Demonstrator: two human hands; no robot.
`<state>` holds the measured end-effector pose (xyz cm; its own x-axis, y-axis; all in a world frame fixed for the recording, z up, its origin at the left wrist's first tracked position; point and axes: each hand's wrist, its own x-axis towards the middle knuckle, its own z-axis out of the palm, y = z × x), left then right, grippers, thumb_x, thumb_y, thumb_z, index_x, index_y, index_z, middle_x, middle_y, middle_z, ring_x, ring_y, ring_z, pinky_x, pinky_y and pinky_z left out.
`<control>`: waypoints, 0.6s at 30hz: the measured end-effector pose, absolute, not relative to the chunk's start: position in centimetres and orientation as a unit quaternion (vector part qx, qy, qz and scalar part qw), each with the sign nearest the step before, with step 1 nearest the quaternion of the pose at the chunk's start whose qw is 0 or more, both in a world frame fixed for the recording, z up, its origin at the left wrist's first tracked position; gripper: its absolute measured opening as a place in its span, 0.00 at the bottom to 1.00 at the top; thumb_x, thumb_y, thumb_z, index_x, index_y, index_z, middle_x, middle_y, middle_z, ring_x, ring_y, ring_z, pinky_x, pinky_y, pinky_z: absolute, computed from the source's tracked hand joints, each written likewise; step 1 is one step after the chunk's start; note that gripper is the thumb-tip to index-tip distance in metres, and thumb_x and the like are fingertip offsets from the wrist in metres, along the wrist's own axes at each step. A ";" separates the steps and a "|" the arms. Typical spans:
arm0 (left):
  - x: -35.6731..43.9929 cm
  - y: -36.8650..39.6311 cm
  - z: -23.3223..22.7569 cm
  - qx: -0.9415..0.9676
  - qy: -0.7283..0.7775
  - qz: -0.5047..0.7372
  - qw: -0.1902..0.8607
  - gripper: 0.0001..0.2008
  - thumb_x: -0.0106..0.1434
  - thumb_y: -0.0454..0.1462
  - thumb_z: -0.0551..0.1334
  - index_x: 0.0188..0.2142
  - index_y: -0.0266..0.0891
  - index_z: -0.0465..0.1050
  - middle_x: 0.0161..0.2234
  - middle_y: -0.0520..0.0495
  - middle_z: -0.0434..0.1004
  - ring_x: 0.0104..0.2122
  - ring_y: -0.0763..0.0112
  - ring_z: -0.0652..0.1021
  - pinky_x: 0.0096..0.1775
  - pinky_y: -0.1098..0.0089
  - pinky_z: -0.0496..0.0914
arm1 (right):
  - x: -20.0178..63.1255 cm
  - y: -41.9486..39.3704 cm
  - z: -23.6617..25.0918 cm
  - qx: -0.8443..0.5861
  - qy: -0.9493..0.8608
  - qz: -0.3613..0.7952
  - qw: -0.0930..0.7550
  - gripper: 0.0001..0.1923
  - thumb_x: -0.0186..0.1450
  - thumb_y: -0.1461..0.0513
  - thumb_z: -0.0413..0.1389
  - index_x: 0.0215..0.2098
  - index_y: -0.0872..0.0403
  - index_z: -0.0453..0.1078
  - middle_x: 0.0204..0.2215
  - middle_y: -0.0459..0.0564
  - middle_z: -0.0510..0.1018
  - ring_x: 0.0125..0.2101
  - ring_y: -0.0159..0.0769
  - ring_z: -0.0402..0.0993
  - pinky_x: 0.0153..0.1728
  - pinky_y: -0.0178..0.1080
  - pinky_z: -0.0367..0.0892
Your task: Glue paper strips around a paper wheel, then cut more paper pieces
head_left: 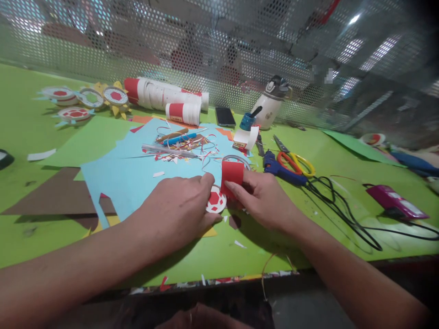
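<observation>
Paper is thin and bendy, so my right hand [264,198] pinches the red piece [232,176] at its edge; my left hand [178,205] pins the white circle [216,201].

Both hands [178,208] [262,198] on red paper strip [232,176] over white disc [216,201].

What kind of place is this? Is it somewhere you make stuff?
Probably a paper-craft workbench. Coloured paper sheets and snippings cover the green table, with scissors, a blue glue gun and finished paper rounds nearby. Both hands hold a red paper piece.
</observation>
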<state>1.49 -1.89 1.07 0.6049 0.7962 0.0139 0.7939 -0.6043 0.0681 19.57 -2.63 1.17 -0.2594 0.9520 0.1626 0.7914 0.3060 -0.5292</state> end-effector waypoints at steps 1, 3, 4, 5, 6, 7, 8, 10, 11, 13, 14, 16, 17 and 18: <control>1.5 -1.9 1.1 0.896 0.443 0.021 0.028 0.14 0.62 0.46 0.55 0.40 0.37 0.63 0.29 0.44 0.77 0.28 0.60 0.76 0.24 0.67 0.56 | 19.6 -2.7 1.2 -0.562 -0.776 0.163 0.233 0.15 0.66 0.64 0.51 0.22 0.56 0.64 0.19 0.45 0.71 0.20 0.30 0.63 0.23 0.35 0.56; 1.4 -2.0 1.0 0.896 0.442 0.021 0.027 0.15 0.62 0.46 0.56 0.41 0.37 0.63 0.28 0.44 0.77 0.27 0.60 0.76 0.24 0.66 0.56 | 19.7 -2.7 1.2 -0.567 -0.773 0.151 0.239 0.14 0.66 0.63 0.51 0.22 0.56 0.65 0.19 0.46 0.71 0.21 0.30 0.63 0.23 0.35 0.55; 1.4 -2.0 1.0 0.897 0.441 0.022 0.026 0.15 0.62 0.46 0.56 0.41 0.37 0.63 0.28 0.44 0.77 0.27 0.59 0.76 0.24 0.66 0.55 | 19.8 -2.8 1.2 -0.570 -0.771 0.149 0.242 0.14 0.66 0.63 0.51 0.22 0.57 0.65 0.19 0.46 0.70 0.20 0.30 0.62 0.23 0.35 0.55; 1.4 -2.0 1.0 0.897 0.440 0.024 0.026 0.15 0.62 0.46 0.56 0.40 0.37 0.63 0.28 0.44 0.77 0.27 0.59 0.76 0.24 0.66 0.55 | 19.8 -2.9 1.2 -0.570 -0.770 0.148 0.245 0.14 0.66 0.63 0.51 0.22 0.57 0.65 0.19 0.46 0.70 0.21 0.30 0.62 0.23 0.35 0.55; 1.4 -2.0 0.9 0.898 0.439 0.026 0.026 0.15 0.62 0.46 0.55 0.40 0.37 0.63 0.28 0.45 0.77 0.27 0.59 0.76 0.24 0.66 0.55 | 19.8 -2.9 1.2 -0.567 -0.771 0.151 0.246 0.14 0.66 0.63 0.51 0.22 0.57 0.66 0.19 0.46 0.70 0.21 0.30 0.62 0.23 0.35 0.55; 1.5 -1.9 0.9 0.898 0.439 0.027 0.025 0.14 0.62 0.46 0.55 0.40 0.38 0.63 0.28 0.45 0.77 0.27 0.59 0.76 0.24 0.66 0.55 | 19.8 -3.0 1.2 -0.563 -0.773 0.158 0.248 0.14 0.66 0.63 0.51 0.23 0.57 0.66 0.19 0.46 0.70 0.21 0.30 0.62 0.23 0.35 0.55; 1.5 -1.9 0.8 0.898 0.439 0.028 0.023 0.15 0.62 0.47 0.55 0.40 0.38 0.63 0.28 0.45 0.77 0.27 0.59 0.76 0.24 0.66 0.55 | 19.8 -3.1 1.2 -0.557 -0.775 0.167 0.250 0.14 0.66 0.63 0.51 0.23 0.57 0.66 0.19 0.46 0.71 0.21 0.30 0.62 0.23 0.34 0.55; 1.5 -1.8 0.8 0.897 0.441 0.028 0.018 0.15 0.62 0.47 0.56 0.39 0.38 0.63 0.28 0.45 0.76 0.26 0.58 0.76 0.24 0.66 0.54 | 19.8 -3.2 1.1 -0.548 -0.777 0.181 0.252 0.13 0.66 0.63 0.51 0.24 0.57 0.66 0.19 0.45 0.70 0.21 0.30 0.62 0.23 0.34 0.55; 1.5 -1.8 0.8 0.897 0.441 0.029 0.017 0.15 0.62 0.47 0.56 0.39 0.38 0.63 0.28 0.45 0.76 0.26 0.57 0.76 0.24 0.66 0.54 | 19.8 -3.3 1.1 -0.545 -0.778 0.183 0.254 0.14 0.66 0.63 0.51 0.23 0.57 0.66 0.19 0.45 0.70 0.21 0.29 0.62 0.22 0.33 0.54; 1.5 -1.9 0.8 0.898 0.438 0.032 0.017 0.14 0.62 0.46 0.56 0.39 0.38 0.63 0.27 0.45 0.76 0.26 0.57 0.76 0.24 0.66 0.54 | 19.8 -3.3 1.0 -0.542 -0.779 0.184 0.255 0.14 0.66 0.63 0.51 0.23 0.57 0.66 0.18 0.44 0.69 0.20 0.28 0.61 0.22 0.33 0.54; 1.4 -1.9 0.8 0.899 0.437 0.033 0.017 0.14 0.62 0.46 0.56 0.39 0.38 0.63 0.27 0.45 0.76 0.26 0.56 0.76 0.24 0.66 0.54 | 19.9 -3.3 0.9 -0.539 -0.782 0.184 0.255 0.14 0.66 0.63 0.51 0.23 0.57 0.66 0.18 0.43 0.68 0.20 0.28 0.60 0.22 0.33 0.54; 1.3 -2.0 0.8 0.898 0.438 0.031 0.019 0.14 0.62 0.47 0.56 0.39 0.38 0.63 0.27 0.45 0.76 0.26 0.56 0.76 0.24 0.66 0.54 | 19.9 -3.2 0.8 -0.532 -0.787 0.183 0.253 0.14 0.66 0.62 0.51 0.23 0.56 0.66 0.17 0.42 0.67 0.20 0.27 0.59 0.21 0.32 0.53; 1.3 -2.0 0.8 0.897 0.440 0.030 0.019 0.14 0.62 0.47 0.56 0.39 0.38 0.63 0.27 0.45 0.76 0.26 0.56 0.76 0.24 0.66 0.54 | 19.9 -3.2 0.8 -0.531 -0.789 0.180 0.250 0.14 0.66 0.62 0.51 0.23 0.56 0.65 0.17 0.41 0.66 0.20 0.27 0.59 0.21 0.32 0.53; 1.3 -2.0 0.8 0.896 0.442 0.029 0.019 0.14 0.62 0.47 0.56 0.39 0.38 0.63 0.27 0.45 0.76 0.26 0.56 0.76 0.24 0.66 0.54 | 19.9 -3.2 0.8 -0.532 -0.791 0.174 0.247 0.14 0.66 0.63 0.51 0.22 0.56 0.64 0.17 0.41 0.66 0.19 0.27 0.59 0.21 0.32 0.53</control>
